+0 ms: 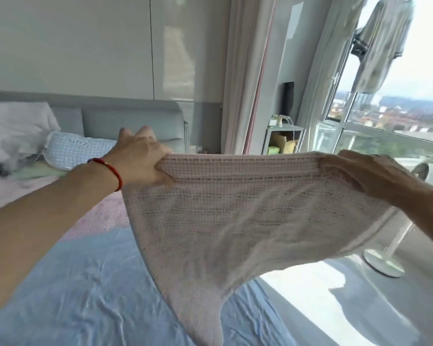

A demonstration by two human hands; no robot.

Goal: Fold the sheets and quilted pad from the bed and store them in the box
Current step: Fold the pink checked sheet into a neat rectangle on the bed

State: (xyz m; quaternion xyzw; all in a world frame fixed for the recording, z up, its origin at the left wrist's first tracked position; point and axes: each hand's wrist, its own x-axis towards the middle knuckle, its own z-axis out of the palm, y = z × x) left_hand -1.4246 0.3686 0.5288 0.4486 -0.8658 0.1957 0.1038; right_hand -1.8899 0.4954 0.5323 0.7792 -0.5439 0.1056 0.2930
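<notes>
The left hand (141, 161) pinches the upper left corner of the pink waffle-weave cloth (210, 221), fingers curled round the edge. The right hand (365, 173) grips the upper right corner in the same way. The cloth is held taut between the 2 hands, raised above the bed, with its lower part hanging down toward the blue sheet (85, 283). A pink quilted pad (100, 216) lies beyond the blue sheet. A red bracelet (108, 168) circles the left wrist. A checked pillow (73, 151) rests near the headboard (133, 121).
</notes>
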